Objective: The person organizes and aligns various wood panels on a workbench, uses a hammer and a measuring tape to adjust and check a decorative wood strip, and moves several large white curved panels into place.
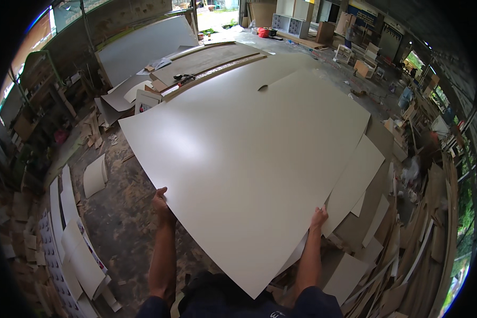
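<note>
A large, thin sheet of glossy off-white laminate (249,159) spreads out before me, one corner pointing toward my body. My left hand (161,200) grips its left edge, thumb on the upper face and the other fingers hidden beneath. On the opposite edge, my right hand (318,217) is closed round the sheet's rim. Near the far end, a small dark curved piece (263,88) shows on the white surface. Beneath the right edge lie further pale sheets (363,169), partly covered.
Behind the sheet, wooden boards (212,61) carry dark tools (184,78). A large panel (148,47) leans on the back wall. Wood strips and offcuts (403,259) pile up at the right; cut pale pieces (82,259) lie at the left. Distant cabinets (291,21) stand near a bright doorway.
</note>
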Demonstrator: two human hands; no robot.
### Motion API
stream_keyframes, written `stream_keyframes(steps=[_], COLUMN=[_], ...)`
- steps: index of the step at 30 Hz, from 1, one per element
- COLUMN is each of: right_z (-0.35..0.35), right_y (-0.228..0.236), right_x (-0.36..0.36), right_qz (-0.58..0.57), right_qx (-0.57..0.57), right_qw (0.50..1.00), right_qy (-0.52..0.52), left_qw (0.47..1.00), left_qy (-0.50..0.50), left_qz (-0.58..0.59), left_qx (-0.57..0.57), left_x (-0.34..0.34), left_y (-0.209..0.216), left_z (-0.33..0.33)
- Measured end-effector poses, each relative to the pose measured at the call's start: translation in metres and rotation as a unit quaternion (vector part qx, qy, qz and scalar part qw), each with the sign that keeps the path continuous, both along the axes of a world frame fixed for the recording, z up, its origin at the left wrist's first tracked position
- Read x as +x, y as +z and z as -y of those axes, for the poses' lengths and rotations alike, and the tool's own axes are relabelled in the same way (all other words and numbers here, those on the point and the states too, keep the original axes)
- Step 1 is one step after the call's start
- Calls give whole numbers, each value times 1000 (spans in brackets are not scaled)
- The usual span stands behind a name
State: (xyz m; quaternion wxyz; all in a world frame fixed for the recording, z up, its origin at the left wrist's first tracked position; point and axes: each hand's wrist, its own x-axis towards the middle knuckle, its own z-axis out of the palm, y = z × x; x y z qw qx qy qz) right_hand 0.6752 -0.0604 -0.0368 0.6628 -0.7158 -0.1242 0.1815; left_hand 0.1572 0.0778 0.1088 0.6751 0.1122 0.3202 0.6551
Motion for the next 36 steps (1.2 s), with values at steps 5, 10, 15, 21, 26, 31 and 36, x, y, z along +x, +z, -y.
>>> stream_keyframes(steps=[5, 10, 15, 21, 26, 31, 36], right_z=[-8, -52, -38, 41, 127, 148, 144], right_y=[-36, 11, 7, 37, 50, 43, 34], right_x=[86, 54, 63, -11, -125, -194, -193], right_qz=[47, 73, 53, -125, -176, -100, 21], right_qx=[-42, -191, -140, 25, 14, -77, -122], right_qw=[997, 979, 989, 989, 979, 992, 986], right_qy=[-45, 8, -16, 79, 100, 16, -114], left_qw=[984, 986, 976, 984, 958, 940, 922], left_qy=[-128, -142, -186, -168, -251, -306, -339], left_qz=[118, 84, 95, -12, -81, -95, -146], left_qx=[19, -13, -64, -65, -112, -120, -119], left_x=[51, 29, 43, 29, -26, -81, -79], left_y=[-19, -8, -35, -34, -50, -96, -69], left_z=[-33, -41, -61, -56, -83, -127, -157])
